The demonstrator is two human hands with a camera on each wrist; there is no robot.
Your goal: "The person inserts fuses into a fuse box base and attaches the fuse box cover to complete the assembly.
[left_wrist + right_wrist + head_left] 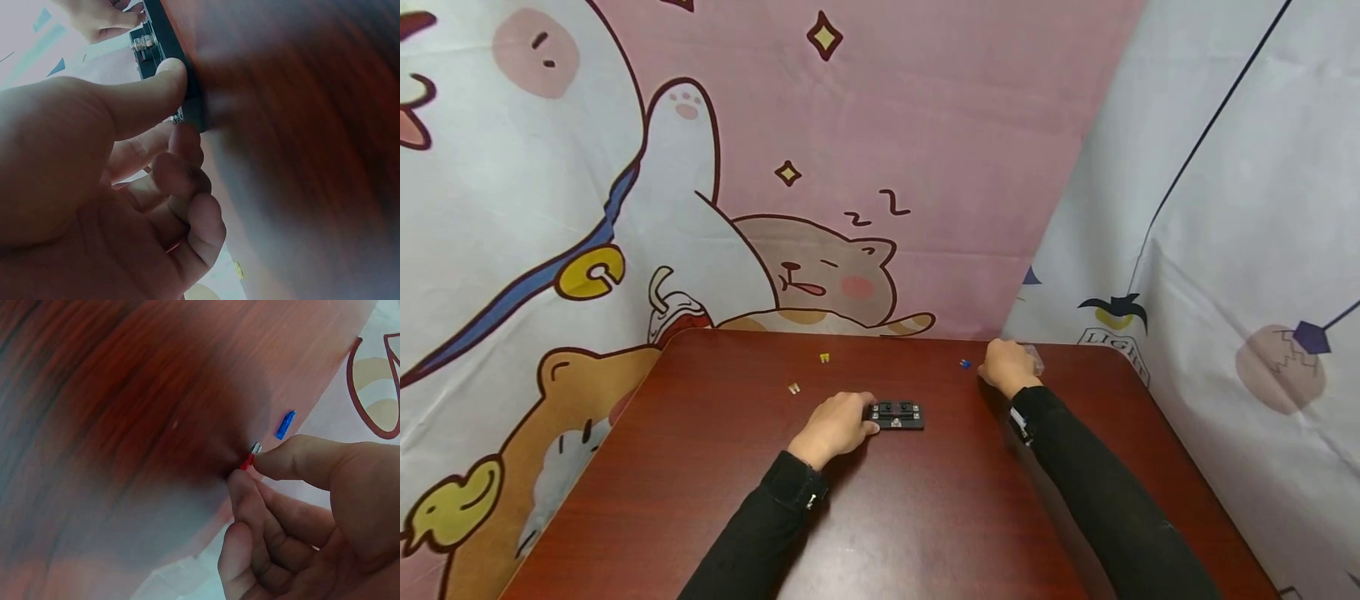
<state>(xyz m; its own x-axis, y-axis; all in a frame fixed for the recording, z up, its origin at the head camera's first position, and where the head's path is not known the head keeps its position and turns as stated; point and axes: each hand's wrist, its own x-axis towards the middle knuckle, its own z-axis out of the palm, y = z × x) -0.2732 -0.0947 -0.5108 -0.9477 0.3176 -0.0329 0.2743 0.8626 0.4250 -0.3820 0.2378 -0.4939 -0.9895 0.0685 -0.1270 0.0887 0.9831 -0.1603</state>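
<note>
Near the middle of the table, my left hand (837, 427) grips the left end of a black fuse block (898, 416) with metal terminals. In the left wrist view its thumb (169, 81) lies along one side of the block, the fingers curled at the end. Over at the back right, my right hand (1009, 367) pinches a small red blade fuse (248, 460) between thumb and index finger, low at the table. Its metal end shows in the right wrist view; the head view hides it. A blue blade fuse (965, 363) lies just left of that hand.
A yellow blade fuse (825, 357) and a pale tan one (794, 388) lie back left on the brown table (715, 467). A clear plastic box (1034, 358) sits behind the right hand. A cartoon-printed cloth (970, 167) hangs behind the table's far edge.
</note>
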